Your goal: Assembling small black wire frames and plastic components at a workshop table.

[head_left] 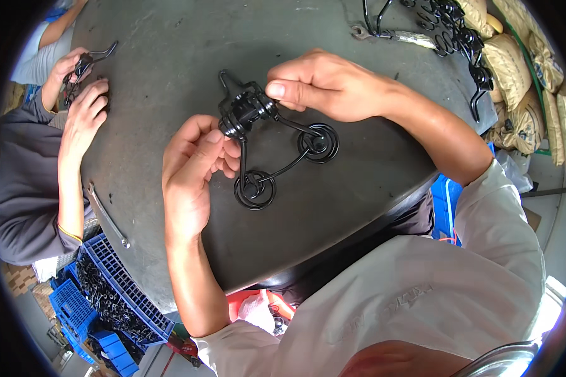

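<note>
Over the dark table lies a black metal spring assembly (248,113), with a thick clamp-like body, a bent wire hook at its far end and two coiled springs on its near side. My left hand (198,154) grips the left end of the body between thumb and fingers. At the body's right end, my right hand (317,88) pinches with thumb and forefinger; anything small inside that pinch is hidden. One coil (255,190) rests near my left fingers, the other coil (319,143) below my right hand. A bent wire joins the two coils.
Across the left edge, a co-worker's hands (85,116) hold a similar black part (85,63). A wrench (107,217) lies at the table's left. Several black spring parts (449,38) and another wrench (393,36) are far right, beside stacked sacks (506,69). Blue crates (129,283) stand lower left.
</note>
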Tool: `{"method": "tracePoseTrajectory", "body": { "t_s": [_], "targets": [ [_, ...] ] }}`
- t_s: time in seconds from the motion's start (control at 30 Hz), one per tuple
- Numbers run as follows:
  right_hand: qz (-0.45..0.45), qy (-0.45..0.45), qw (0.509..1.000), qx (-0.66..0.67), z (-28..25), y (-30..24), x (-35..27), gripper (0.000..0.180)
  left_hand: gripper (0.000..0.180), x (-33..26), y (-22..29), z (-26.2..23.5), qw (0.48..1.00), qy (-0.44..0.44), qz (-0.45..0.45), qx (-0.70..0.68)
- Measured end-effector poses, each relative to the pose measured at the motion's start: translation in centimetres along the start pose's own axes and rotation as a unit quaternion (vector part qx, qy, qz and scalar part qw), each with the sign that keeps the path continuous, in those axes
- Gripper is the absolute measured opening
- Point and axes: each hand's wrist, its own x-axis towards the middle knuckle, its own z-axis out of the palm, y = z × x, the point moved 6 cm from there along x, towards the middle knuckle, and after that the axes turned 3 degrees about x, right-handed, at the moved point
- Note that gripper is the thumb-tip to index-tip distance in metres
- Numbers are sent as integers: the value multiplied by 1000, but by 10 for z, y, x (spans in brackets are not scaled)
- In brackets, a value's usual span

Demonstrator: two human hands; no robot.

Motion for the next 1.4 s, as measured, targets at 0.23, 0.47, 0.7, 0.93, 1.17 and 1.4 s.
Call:
{"method": "tracePoseTrajectory", "body": {
  "t_s": [0.23, 0.47, 0.7, 0.93, 1.17, 1.4],
  "targets": [
    [49, 67, 995, -59, -3, -12, -3, 45, 20, -1, -1, -1, 999, 20, -19, -16],
    [27, 98, 994, -34, -2, -9, -4, 46, 26, -4, -1, -5, 995, 17, -95, -10],
    [-8, 43, 999, -5, -4, -11, -5, 36, 25, -4, -2, -7, 996, 20, -83, 1],
    [88, -27, 992, -82, -34, -14, -7, 14, 24, -5, 0, -8, 997, 19, -76, 12],
    [-30, -87, 991, -96, 0, -11, -5, 21, 24, -5, 0, -8, 997, 21, -73, 17],
    [-73, -53, 994, -69, -6, -4, -3, 14, 23, -4, 1, -7, 997, 14, -75, 17]
  ]
}}
